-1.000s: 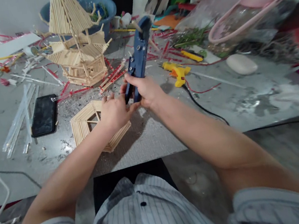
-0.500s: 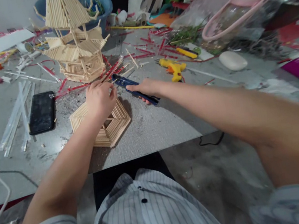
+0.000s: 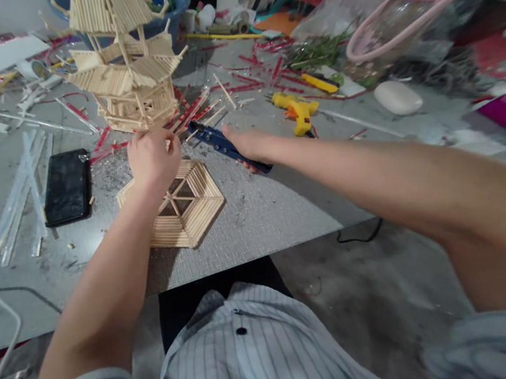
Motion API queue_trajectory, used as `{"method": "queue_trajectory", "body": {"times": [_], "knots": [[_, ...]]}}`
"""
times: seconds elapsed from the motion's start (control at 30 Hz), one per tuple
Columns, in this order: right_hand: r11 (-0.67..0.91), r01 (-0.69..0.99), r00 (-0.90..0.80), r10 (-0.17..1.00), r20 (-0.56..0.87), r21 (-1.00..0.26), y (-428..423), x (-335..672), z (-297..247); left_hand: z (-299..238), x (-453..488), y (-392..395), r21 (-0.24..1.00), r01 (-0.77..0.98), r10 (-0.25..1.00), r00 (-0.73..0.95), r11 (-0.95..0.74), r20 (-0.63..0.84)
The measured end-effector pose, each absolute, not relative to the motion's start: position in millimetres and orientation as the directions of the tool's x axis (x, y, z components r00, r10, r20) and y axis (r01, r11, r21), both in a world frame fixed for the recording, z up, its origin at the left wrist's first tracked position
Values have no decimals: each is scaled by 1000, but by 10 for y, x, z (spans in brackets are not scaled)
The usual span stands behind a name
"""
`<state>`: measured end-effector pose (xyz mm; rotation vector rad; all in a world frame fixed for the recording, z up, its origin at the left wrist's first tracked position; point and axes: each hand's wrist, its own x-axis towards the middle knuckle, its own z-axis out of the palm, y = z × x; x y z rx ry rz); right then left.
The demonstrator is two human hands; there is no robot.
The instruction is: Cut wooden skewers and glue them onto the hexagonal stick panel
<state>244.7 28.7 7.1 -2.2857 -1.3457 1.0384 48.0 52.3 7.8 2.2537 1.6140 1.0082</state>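
My right hand [image 3: 249, 144] is wrapped around blue pliers [image 3: 216, 140], whose jaws point up and left. A short thin wooden stick [image 3: 191, 136] shows beside the jaws; what supports it is unclear. My left hand [image 3: 153, 160] is closed, thumb and fingertips together, left of the jaws. Whether something small is in that pinch cannot be made out. Below it lies a flat hexagonal stick frame [image 3: 202, 213] with spokes across its open centre, partly covered by my left forearm. Just behind my left hand stands a tiered pagoda model [image 3: 126, 75] built from sticks.
A black phone [image 3: 66, 187] and clear glue sticks [image 3: 16, 196] lie at the left. To the right are a yellow glue gun [image 3: 301, 112], a yellow cutter knife [image 3: 319, 83] and a white oval object [image 3: 398, 97]. Red-and-clear strips [image 3: 259, 74] litter the back, near a blue basin [image 3: 180, 4].
My left hand has moved a little left, away from the plier jaws, uncovering more of the hexagonal frame. The pliers stay in my right hand. The view has shifted slightly.
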Motion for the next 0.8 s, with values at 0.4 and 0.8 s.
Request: {"method": "queue_trajectory", "body": {"times": [0.4, 0.8], "knots": [[-430, 764, 273, 891, -363, -481, 253, 2445, 67, 125, 512, 497, 525, 782, 923, 165, -337, 348], [-406, 795, 287, 906, -311, -450, 312, 2457, -1, 163, 458, 502, 483, 797, 903, 172, -363, 394]]}}
